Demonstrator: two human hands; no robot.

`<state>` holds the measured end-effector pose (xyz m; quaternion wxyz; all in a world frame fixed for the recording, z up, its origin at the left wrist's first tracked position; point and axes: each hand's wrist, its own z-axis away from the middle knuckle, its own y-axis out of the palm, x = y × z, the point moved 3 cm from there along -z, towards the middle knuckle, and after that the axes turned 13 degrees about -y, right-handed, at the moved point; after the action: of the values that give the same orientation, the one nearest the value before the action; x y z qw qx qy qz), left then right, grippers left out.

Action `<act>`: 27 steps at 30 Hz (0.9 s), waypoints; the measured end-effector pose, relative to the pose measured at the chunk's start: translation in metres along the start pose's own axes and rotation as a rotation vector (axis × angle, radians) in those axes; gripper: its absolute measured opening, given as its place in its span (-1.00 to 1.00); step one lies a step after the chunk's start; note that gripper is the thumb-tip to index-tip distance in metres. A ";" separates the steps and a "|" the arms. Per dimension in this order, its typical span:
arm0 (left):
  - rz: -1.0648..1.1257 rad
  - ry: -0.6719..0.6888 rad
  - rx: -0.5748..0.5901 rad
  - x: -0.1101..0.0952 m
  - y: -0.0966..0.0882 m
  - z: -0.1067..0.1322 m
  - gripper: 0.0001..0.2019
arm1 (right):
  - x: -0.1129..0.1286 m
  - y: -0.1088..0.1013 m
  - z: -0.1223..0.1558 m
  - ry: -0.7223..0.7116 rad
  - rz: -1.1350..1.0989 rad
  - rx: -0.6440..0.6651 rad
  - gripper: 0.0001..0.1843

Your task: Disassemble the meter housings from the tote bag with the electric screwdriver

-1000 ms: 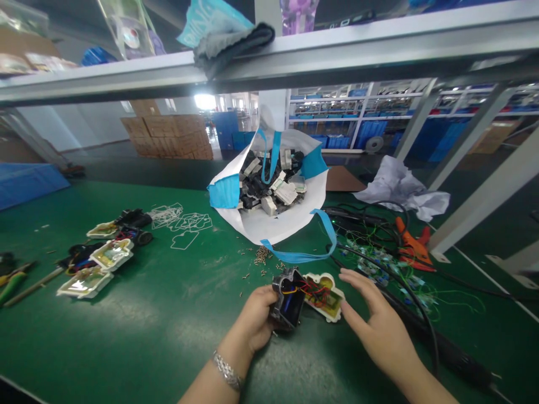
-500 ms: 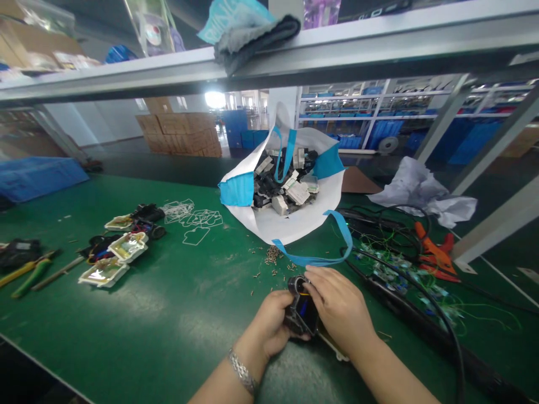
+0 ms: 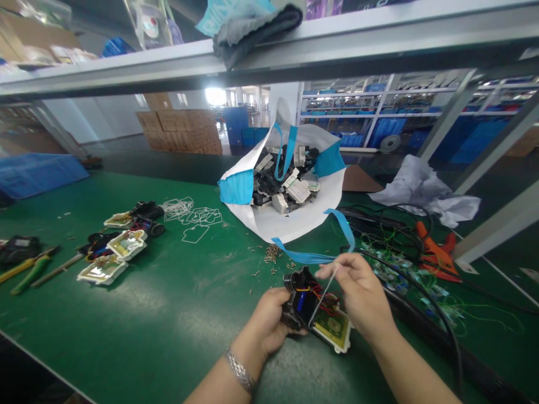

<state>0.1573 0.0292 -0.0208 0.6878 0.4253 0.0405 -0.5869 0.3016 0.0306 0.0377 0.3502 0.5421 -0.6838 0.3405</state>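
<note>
My left hand (image 3: 269,318) is wrapped around an opened black plastic housing (image 3: 293,314), holding it just above the green table. A blue part and red and yellow wires show inside. Joined to it by wires, a pale cover with a yellow-green circuit board (image 3: 332,326) lies open on the right. Between thumb and fingers, my right hand (image 3: 362,292) pinches a thin pale sealing gasket (image 3: 323,294). The gasket is stretched in a slanting line down to the housing's edge. More white gaskets (image 3: 196,219) lie in a loose pile farther left.
Small screws (image 3: 272,253) are scattered beyond the housing. A white and blue bag (image 3: 286,227) full of housing parts stands behind them. Opened units (image 3: 126,245) and tools (image 3: 31,275) lie left. Cables, green wires (image 3: 391,269) and orange-handled cutters (image 3: 435,255) crowd the right.
My right hand has moved right and slightly up from the housing, drawing one end of the gasket out. The wires and circuit board have come into view. My left hand keeps its hold.
</note>
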 end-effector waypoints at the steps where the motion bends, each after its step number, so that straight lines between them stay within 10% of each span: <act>1: 0.000 0.011 -0.004 -0.001 0.000 0.000 -0.85 | 0.001 -0.004 -0.002 0.020 -0.077 -0.019 -0.85; 10: -0.011 0.143 -0.049 -0.012 -0.007 0.003 -0.88 | 0.024 -0.037 -0.015 0.038 0.581 0.470 -0.87; 18: -0.110 0.374 -0.118 -0.029 -0.008 0.013 -0.72 | 0.050 0.009 0.018 -0.044 0.608 1.054 -0.85; 23: -0.122 0.355 -0.182 -0.039 -0.022 0.016 -0.73 | 0.046 0.036 0.043 -0.085 0.840 1.214 -0.76; 27: -0.086 0.275 -0.225 -0.042 -0.038 0.011 -0.80 | 0.028 0.031 0.038 0.161 1.002 1.101 -0.72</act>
<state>0.1080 0.0565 -0.0109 0.6932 0.4198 0.2181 -0.5438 0.2623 -0.0098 0.0389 -0.1199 0.2361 -0.5518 0.7908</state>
